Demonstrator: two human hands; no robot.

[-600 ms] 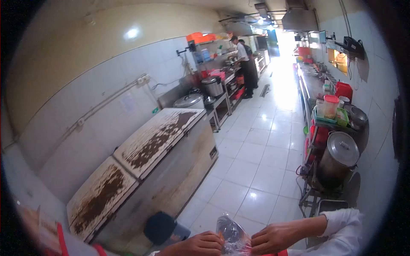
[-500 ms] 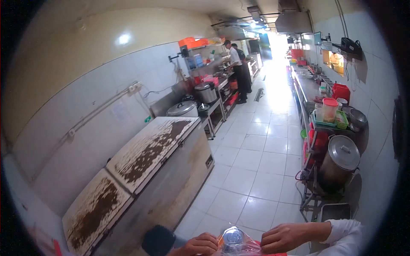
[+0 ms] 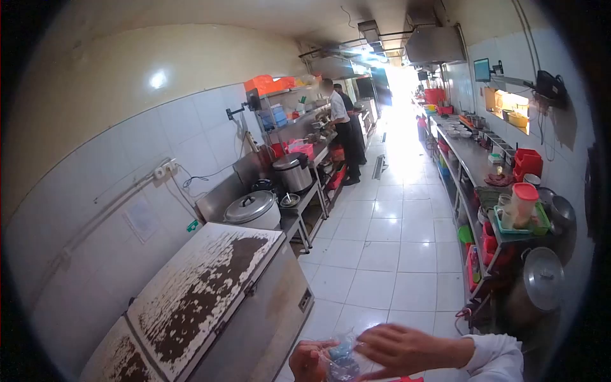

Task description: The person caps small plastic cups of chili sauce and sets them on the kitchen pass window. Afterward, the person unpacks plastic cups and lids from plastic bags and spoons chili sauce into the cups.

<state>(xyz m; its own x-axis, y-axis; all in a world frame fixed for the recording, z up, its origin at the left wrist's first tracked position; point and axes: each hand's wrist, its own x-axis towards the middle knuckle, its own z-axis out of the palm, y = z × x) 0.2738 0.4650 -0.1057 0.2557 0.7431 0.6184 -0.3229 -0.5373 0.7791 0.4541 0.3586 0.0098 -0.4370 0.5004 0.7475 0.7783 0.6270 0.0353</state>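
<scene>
At the bottom of the head view, my left hand is closed around the gathered edge of a clear plastic bag. Something bluish shows through the plastic, but its kind cannot be made out. My right hand is just right of the bag, fingers stretched out and slightly smeared by motion. Whether its fingertips touch the plastic, I cannot tell. A bit of red shows below the right hand, cut off by the frame edge.
A chest freezer with a worn lid stands to the left, beyond it a lidded pot and a steel cooker. Two people work at the left counter. On the right are a long steel counter and a tall stockpot. Tiled floor runs between.
My right hand has gone from gripping the bag's side to stretched fingers. The left hand has turned upright, bunching the plastic. The camera view has shifted, showing more of the aisle.
</scene>
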